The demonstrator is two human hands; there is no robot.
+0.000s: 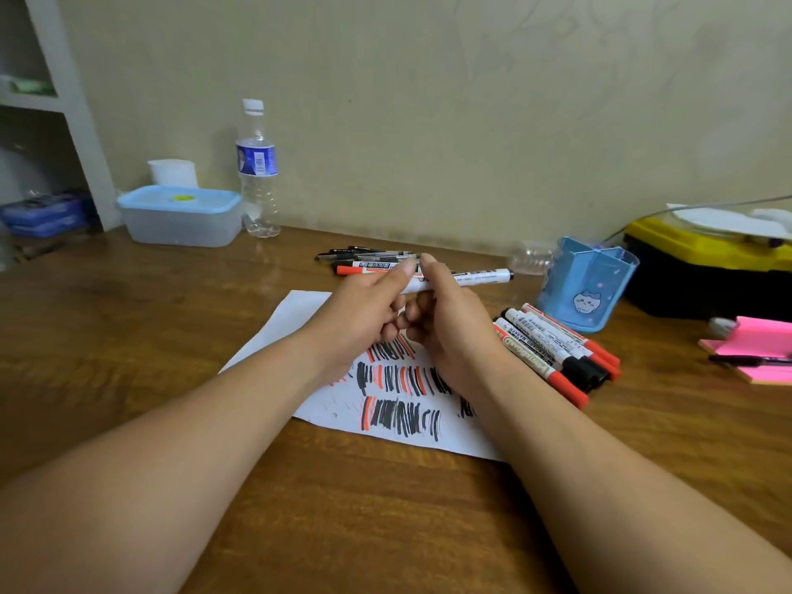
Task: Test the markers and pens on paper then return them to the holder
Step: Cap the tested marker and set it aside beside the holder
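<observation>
A: Far left of frame?
B: White shelf unit point(73, 105) in the upper-left corner, blue case point(43, 214) at its foot, mid-left edge. Then on the wooden table point(171, 336): clear tub w/ blue lid point(180, 216), white cup point(173, 172) just behind it, water bottle point(256, 169) upright at the tub's right end, by the wall.
A: Center?
B: Heap of loose pens & markers point(368, 257) lying flat, just above center. Below it the paper point(283, 332), flat on the table, black & red strokes over its lower part.
A: Hands?
B: Both over the paper, mid-frame, knuckles nearly touching. The left hand point(364, 319) pinches the left end of a white marker point(471, 277), thumb on top, fingers curled under. The right hand point(445, 323) grips the same barrel right beside it, thumb on top, other fingers curled below. Marker approx level, black end pointing right. Can't tell if the cap's on.
A: Right side?
B: A bunch of markers point(557, 349) lying side by side, touching, just right of the paper by the right wrist. The blue holder point(587, 285) stands upright just above them. Farther right: yellow-black box point(707, 267) at the mid-right edge, pink sticky pad point(763, 340) below it w/ a black pen point(750, 361) on it.
</observation>
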